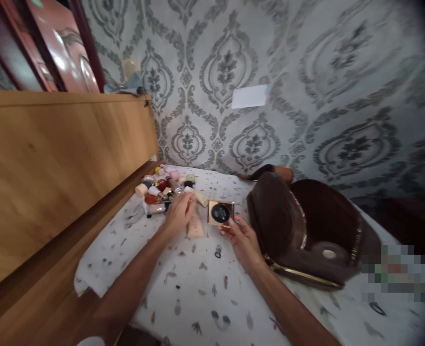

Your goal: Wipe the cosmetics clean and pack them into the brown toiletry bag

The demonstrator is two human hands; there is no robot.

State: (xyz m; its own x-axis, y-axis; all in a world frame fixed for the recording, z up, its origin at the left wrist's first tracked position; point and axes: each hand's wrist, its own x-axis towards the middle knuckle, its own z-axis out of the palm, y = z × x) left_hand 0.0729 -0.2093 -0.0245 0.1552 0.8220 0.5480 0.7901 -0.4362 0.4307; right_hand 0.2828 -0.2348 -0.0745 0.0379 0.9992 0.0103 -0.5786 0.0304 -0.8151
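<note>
My right hand (244, 240) holds a square gold makeup compact (211, 215) with a round black centre between thumb and fingers, its face turned up toward me. To its left, my left hand (179, 214) is closed on a peach-coloured squeeze tube (195, 228), whose flat end points toward me. The fingers partly cover the tube's upper part. A paler cream tube (201, 198) lies just beyond that hand. Several small cosmetic bottles and jars are bunched left of it, among them a clear bottle with beige contents (156, 208) and an orange-brown item (151, 198).
A dark brown bag (277, 216) with gold zips stands open at the right on the white patterned cloth (212, 283). Behind it lies a brown-and-black item (282, 174). A wooden panel (68, 139) borders the left side; the patterned wall (288, 120) rises at the back.
</note>
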